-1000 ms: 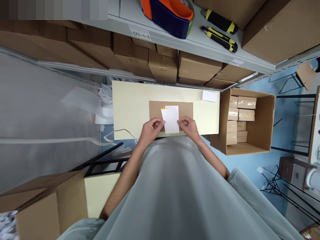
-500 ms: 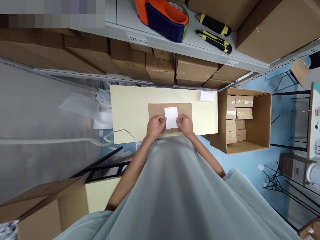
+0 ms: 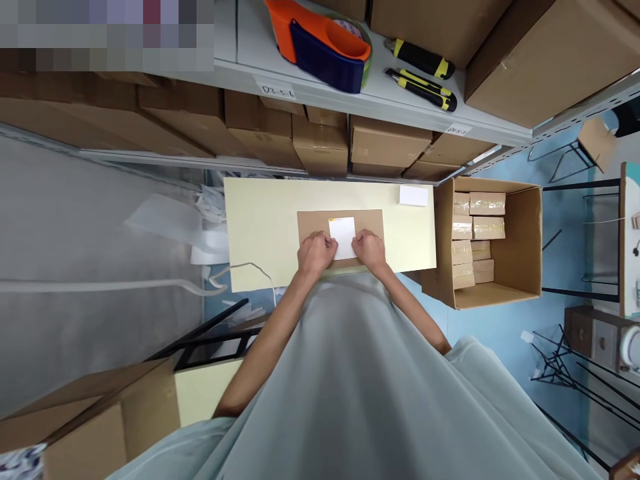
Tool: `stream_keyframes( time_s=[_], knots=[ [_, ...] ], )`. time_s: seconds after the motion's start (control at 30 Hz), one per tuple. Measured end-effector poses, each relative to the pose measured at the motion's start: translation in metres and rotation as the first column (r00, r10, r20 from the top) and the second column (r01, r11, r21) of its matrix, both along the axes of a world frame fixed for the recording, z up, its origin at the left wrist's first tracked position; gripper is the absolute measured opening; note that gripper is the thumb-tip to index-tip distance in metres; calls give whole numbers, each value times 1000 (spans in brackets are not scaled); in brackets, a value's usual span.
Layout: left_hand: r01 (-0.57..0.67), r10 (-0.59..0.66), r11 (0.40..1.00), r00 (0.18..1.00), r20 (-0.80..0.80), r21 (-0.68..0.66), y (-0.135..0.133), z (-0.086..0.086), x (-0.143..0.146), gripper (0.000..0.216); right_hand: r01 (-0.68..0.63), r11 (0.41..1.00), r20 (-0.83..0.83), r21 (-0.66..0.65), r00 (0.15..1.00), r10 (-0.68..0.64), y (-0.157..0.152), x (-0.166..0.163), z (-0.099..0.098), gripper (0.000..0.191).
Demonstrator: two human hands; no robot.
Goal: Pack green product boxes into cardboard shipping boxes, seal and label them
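A flat brown cardboard package (image 3: 310, 223) lies on the pale yellow table (image 3: 260, 227). A white label (image 3: 342, 233) with a small yellow mark at its top sits on the package. My left hand (image 3: 317, 253) rests on the label's left edge with its fingers curled down. My right hand (image 3: 369, 249) presses the label's right edge in the same way. Both hands cover the label's lower part.
A small white pad (image 3: 413, 195) lies at the table's far right. An open carton (image 3: 520, 233) with several taped small boxes stands to the right. On the shelf above lie an orange-blue tape dispenser (image 3: 320, 43) and two yellow-black utility knives (image 3: 423, 73). Cardboard boxes (image 3: 320, 143) fill the shelf behind.
The label has come down from a raised position onto the package. Both hands moved forward with it and now press on its edges.
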State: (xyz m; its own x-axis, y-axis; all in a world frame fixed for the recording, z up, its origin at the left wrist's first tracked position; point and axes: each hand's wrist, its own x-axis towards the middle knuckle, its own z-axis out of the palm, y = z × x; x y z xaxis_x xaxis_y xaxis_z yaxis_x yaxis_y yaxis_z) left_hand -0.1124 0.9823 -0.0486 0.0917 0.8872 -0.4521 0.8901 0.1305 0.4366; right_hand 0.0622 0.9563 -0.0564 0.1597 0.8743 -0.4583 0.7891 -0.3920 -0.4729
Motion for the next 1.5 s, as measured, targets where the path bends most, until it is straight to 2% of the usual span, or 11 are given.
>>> stream_keyframes(
  time_s=[0.3,0.4,0.47,0.57,0.63,0.73,0.93,1.07,1.2,1.33,1.5],
  knots=[
    [26,-27,999,999,-39,-27,-4,-2,-9,31,-65,997,-42,52,997,67,-4,11,-7,9],
    [30,-31,998,1000,7,52,-8,-3,-14,32,-123,987,-42,102,991,128,-6,14,-4,14],
    [82,-95,978,994,61,192,-9,-4,-14,44,-197,959,-8,203,979,202,-5,12,-2,27],
    [247,-297,904,950,97,350,-9,-10,-7,65,-360,876,81,320,932,353,-1,5,-5,51],
    [334,-386,877,918,92,345,-9,-19,-3,70,-444,841,118,308,895,429,2,1,-11,61],
    [370,-409,879,909,78,300,-12,-33,-4,72,-499,832,153,242,866,476,5,2,-22,65],
    [322,-352,897,935,49,302,-18,-43,-23,73,-472,857,238,205,874,424,1,14,-27,66],
    [292,-321,905,946,47,310,-24,-38,-21,74,-450,866,258,218,882,393,-8,11,-24,67],
    [356,-389,888,919,60,291,-40,-32,-17,75,-502,837,212,218,862,461,-33,13,-22,68],
    [307,-331,919,941,64,248,-54,-30,-23,74,-446,877,145,180,893,425,-54,24,-17,65],
    [272,-293,932,954,57,237,-54,-26,-28,74,-402,900,141,170,913,382,-55,21,-13,67]
  ],
)
